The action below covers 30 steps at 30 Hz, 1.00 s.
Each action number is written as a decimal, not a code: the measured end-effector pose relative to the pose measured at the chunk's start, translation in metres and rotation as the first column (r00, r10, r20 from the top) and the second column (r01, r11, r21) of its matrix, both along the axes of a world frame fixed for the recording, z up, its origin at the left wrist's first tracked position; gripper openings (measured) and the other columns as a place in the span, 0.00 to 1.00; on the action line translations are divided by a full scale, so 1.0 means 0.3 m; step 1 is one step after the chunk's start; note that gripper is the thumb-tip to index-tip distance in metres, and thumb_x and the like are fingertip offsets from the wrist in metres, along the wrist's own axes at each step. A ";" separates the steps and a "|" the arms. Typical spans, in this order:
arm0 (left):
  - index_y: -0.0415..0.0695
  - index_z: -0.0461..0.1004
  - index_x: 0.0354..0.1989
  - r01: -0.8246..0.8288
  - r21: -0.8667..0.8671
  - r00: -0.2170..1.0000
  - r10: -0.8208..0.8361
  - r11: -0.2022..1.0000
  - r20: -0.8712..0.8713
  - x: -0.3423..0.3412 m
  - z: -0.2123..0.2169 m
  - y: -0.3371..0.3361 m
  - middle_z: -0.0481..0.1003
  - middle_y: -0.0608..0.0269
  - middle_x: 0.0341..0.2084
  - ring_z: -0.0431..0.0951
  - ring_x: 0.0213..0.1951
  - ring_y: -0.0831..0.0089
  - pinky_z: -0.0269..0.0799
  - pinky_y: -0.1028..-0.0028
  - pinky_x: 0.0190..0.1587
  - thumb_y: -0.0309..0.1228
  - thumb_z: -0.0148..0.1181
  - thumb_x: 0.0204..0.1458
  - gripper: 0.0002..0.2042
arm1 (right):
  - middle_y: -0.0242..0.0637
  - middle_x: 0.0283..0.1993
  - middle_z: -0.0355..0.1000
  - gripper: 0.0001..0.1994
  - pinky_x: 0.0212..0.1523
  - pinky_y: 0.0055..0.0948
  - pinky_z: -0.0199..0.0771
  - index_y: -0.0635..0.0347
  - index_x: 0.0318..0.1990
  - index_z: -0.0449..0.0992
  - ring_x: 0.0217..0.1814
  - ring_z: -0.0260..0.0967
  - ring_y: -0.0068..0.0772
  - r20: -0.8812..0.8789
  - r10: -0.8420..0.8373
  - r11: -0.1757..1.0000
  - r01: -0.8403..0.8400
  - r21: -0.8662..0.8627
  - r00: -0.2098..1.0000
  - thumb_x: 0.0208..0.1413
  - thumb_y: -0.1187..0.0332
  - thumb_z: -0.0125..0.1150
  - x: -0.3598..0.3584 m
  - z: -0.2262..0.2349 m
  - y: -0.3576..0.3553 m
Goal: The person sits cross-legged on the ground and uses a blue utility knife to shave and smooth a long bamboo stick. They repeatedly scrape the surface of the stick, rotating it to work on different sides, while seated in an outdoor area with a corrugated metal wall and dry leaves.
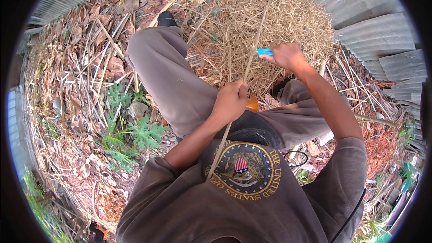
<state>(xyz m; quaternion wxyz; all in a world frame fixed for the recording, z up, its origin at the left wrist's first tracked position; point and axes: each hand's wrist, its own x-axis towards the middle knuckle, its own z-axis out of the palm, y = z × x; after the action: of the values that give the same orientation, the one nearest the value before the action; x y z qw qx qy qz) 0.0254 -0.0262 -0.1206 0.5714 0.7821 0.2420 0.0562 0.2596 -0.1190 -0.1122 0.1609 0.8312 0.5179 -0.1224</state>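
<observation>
My left hand point(231, 101) is closed around a long thin pale stick point(253, 51), which runs from my chest up and away over a heap of dry straw-like shavings point(274, 22). My right hand point(285, 56) grips a tool with a bright blue handle point(264, 51) and presses it against the stick further up. An orange object point(253, 104) peeks out just below my left hand; what it is I cannot tell. I sit with my legs in grey-brown trousers point(166, 72) stretched toward the heap.
Dry leaves and loose sticks point(90, 40) cover the ground to the left, with green weeds point(135, 130) near my left knee. Corrugated metal sheets point(382, 36) wall the back and right. A black mesh item point(254, 132) lies in my lap.
</observation>
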 end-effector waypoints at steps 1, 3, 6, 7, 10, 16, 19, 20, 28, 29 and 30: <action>0.34 0.67 0.29 -0.010 -0.037 0.999 0.009 0.999 -0.031 -0.008 0.011 0.009 0.61 0.53 0.14 0.60 0.19 0.70 0.60 0.66 0.25 0.31 0.46 0.61 0.13 | 0.46 0.28 0.77 0.35 0.32 0.42 0.77 0.59 0.34 0.76 0.32 0.78 0.43 -0.017 0.056 0.998 -0.056 0.007 0.998 0.59 0.34 0.35 0.004 -0.008 0.022; 0.34 0.67 0.28 -0.034 -0.045 0.999 0.032 0.998 -0.031 -0.015 -0.005 0.018 0.60 0.53 0.14 0.59 0.19 0.72 0.60 0.67 0.25 0.31 0.45 0.61 0.13 | 0.48 0.27 0.76 0.33 0.30 0.45 0.75 0.60 0.36 0.76 0.32 0.77 0.48 -0.072 0.041 0.998 -0.037 0.060 0.997 0.59 0.35 0.38 -0.006 -0.029 0.031; 0.35 0.67 0.28 -0.026 -0.021 1.000 0.026 0.999 0.016 -0.011 -0.020 0.041 0.59 0.55 0.14 0.58 0.20 0.74 0.59 0.68 0.25 0.30 0.46 0.62 0.12 | 0.43 0.17 0.70 0.34 0.18 0.39 0.69 0.58 0.29 0.72 0.18 0.71 0.42 -0.291 -0.238 0.827 0.350 0.439 0.927 0.59 0.33 0.36 -0.124 -0.252 -0.036; 0.35 0.67 0.28 -0.016 -0.017 0.999 0.016 1.000 0.035 -0.019 -0.027 0.036 0.59 0.56 0.14 0.58 0.20 0.75 0.59 0.68 0.25 0.30 0.46 0.62 0.12 | 0.39 0.15 0.65 0.34 0.16 0.36 0.64 0.57 0.26 0.69 0.15 0.65 0.38 -0.705 -0.359 0.691 0.682 0.239 0.612 0.59 0.33 0.35 -0.175 -0.243 -0.045; 0.35 0.66 0.26 -0.003 -0.042 1.000 0.003 0.999 -0.010 -0.030 -0.039 0.037 0.59 0.61 0.14 0.57 0.21 0.79 0.58 0.70 0.25 0.30 0.46 0.62 0.13 | 0.35 0.11 0.58 0.34 0.12 0.32 0.55 0.56 0.22 0.64 0.09 0.55 0.32 -0.928 -0.305 0.380 0.867 -0.324 -0.213 0.59 0.32 0.33 -0.231 -0.209 -0.026; 0.32 0.75 0.40 -0.016 -0.254 1.000 0.012 0.967 -0.020 -0.014 -0.039 0.068 0.59 0.77 0.16 0.57 0.22 0.86 0.56 0.77 0.24 0.30 0.47 0.63 0.13 | 0.49 0.15 0.67 0.38 0.22 0.45 0.68 0.64 0.23 0.72 0.18 0.69 0.50 -0.524 -0.431 0.539 0.675 0.503 0.735 0.60 0.33 0.35 -0.212 -0.240 -0.028; 0.34 0.75 0.47 -0.064 -0.332 0.996 0.038 0.941 -0.085 -0.026 -0.034 0.079 0.59 0.81 0.18 0.56 0.22 0.88 0.53 0.80 0.23 0.31 0.47 0.64 0.14 | 0.54 0.22 0.72 0.37 0.38 0.51 0.71 0.66 0.27 0.77 0.32 0.74 0.58 -0.458 -0.461 0.715 0.623 0.316 0.760 0.59 0.34 0.39 -0.218 -0.026 -0.060; 0.34 0.76 0.46 -0.074 -0.338 0.995 0.047 0.938 -0.087 -0.027 -0.035 0.074 0.59 0.81 0.17 0.56 0.21 0.89 0.53 0.81 0.23 0.31 0.47 0.64 0.14 | 0.52 0.22 0.72 0.37 0.37 0.50 0.71 0.65 0.27 0.77 0.32 0.74 0.57 -0.471 -0.445 0.745 0.607 0.276 0.761 0.58 0.34 0.40 -0.230 -0.010 -0.080; 0.32 0.75 0.38 -0.082 -0.292 0.996 0.083 0.953 -0.008 -0.014 -0.025 0.050 0.59 0.74 0.15 0.56 0.21 0.86 0.56 0.77 0.23 0.31 0.47 0.63 0.14 | 0.49 0.17 0.70 0.37 0.30 0.47 0.72 0.62 0.21 0.76 0.27 0.73 0.55 -0.555 -0.313 0.778 0.544 0.316 0.771 0.55 0.32 0.44 -0.318 -0.091 -0.066; 0.32 0.75 0.39 -0.090 -0.331 0.996 0.086 0.940 -0.026 -0.016 -0.023 0.049 0.59 0.74 0.15 0.56 0.21 0.86 0.56 0.77 0.23 0.31 0.47 0.63 0.13 | 0.49 0.17 0.70 0.37 0.30 0.47 0.72 0.62 0.21 0.76 0.26 0.73 0.55 -0.544 -0.308 0.783 0.533 0.320 0.781 0.54 0.32 0.44 -0.317 -0.095 -0.057; 0.32 0.75 0.39 -0.098 -0.368 0.995 0.088 0.924 -0.044 -0.020 -0.017 0.048 0.58 0.74 0.15 0.56 0.22 0.86 0.56 0.78 0.23 0.31 0.47 0.63 0.13 | 0.49 0.16 0.70 0.37 0.29 0.47 0.71 0.62 0.20 0.76 0.25 0.73 0.55 -0.532 -0.303 0.789 0.521 0.325 0.790 0.54 0.31 0.44 -0.315 -0.097 -0.048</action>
<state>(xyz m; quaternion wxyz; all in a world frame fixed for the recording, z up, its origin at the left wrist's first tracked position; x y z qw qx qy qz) 0.0194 -0.0118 -0.1257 0.7020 0.6487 0.2927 0.0263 0.1650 -0.1334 -0.1412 -0.1953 0.8875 0.3542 -0.2207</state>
